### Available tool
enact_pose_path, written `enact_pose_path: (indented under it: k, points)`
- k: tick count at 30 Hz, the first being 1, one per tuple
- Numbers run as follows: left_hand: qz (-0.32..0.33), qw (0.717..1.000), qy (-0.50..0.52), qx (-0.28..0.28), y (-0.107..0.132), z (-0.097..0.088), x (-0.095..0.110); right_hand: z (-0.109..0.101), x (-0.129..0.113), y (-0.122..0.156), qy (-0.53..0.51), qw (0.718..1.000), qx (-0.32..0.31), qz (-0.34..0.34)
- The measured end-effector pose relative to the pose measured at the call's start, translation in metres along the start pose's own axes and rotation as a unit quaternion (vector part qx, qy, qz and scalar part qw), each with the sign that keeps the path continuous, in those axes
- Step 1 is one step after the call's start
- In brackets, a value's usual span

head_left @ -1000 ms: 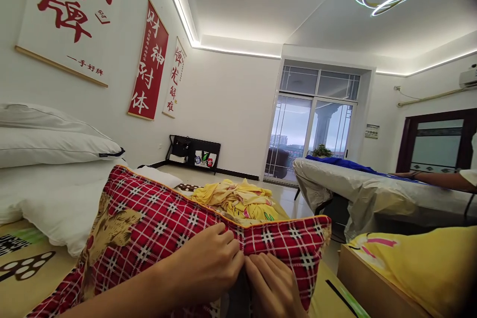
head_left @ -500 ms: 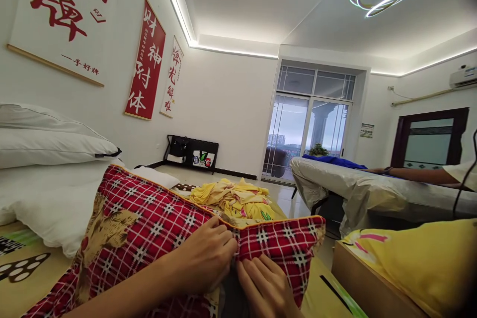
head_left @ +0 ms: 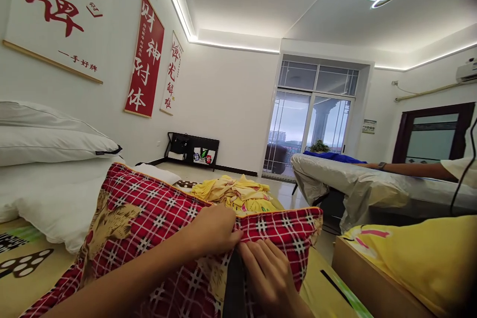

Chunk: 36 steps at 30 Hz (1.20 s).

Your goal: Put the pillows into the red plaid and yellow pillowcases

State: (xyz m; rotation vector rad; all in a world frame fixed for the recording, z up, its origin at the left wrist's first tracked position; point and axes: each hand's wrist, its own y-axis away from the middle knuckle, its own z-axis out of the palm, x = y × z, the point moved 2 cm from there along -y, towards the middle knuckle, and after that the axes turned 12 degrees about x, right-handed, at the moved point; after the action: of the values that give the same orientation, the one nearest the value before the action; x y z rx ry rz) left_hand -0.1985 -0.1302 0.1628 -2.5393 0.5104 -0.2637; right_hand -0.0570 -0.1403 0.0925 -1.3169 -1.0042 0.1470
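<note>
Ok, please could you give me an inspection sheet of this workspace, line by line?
Surface: patterned bed sheet, partly covered.
Job's things: red plaid cover, propped up on the bed, with a dark gap between the hands.
Clutter: yellow cloth heap, white pillows, yellow pillow.
Hands: left hand pinches the cover's top edge; right hand touches it beside the gap, grip unclear.
Cables: one black cable at the right edge.
Surroundings: second bed with another person's arm on it, wall scrolls, glass doors.
</note>
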Motion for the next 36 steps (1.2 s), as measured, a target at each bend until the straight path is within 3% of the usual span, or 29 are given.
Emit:
enact_pose_path:
  k: [3,12,17,20,22,24,26,27,31,36]
  points:
    - [0.004,1.0,0.004,-0.003,-0.009,0.006,0.001,0.003,0.003,0.0,0.0,1.0,-0.003,0.003]
    - [-0.055,0.993,-0.053,0.091,-0.048,0.038,-0.02,0.034,0.014,0.005,0.021,0.997,-0.078,-0.008]
    - [-0.086,0.987,-0.076,0.11,-0.074,0.054,-0.043,0.039,0.003,0.026,-0.018,0.994,-0.103,-0.019]
    - [-0.073,0.987,-0.089,0.11,-0.07,0.062,-0.05,0.038,-0.001,0.042,-0.046,0.993,-0.11,-0.02]
    - [-0.013,0.99,-0.085,0.111,-0.056,0.066,-0.048,0.038,0.003,0.048,-0.059,0.992,-0.115,0.0]
    - [0.12,0.987,-0.054,0.097,-0.038,0.071,-0.044,0.039,0.01,0.051,-0.066,0.991,-0.115,0.027]
    - [0.255,0.965,-0.009,0.067,-0.021,0.075,-0.042,0.041,0.017,0.049,-0.064,0.991,-0.107,0.039]
    - [0.294,0.954,0.007,0.052,-0.015,0.076,-0.043,0.042,0.019,0.047,-0.06,0.992,-0.102,0.038]
    - [0.297,0.954,-0.009,0.04,-0.013,0.075,-0.053,0.043,0.025,0.039,-0.04,0.993,-0.11,0.031]
    - [0.335,0.937,-0.081,0.063,-0.023,0.072,-0.056,0.04,0.024,0.037,-0.03,0.99,-0.135,0.039]
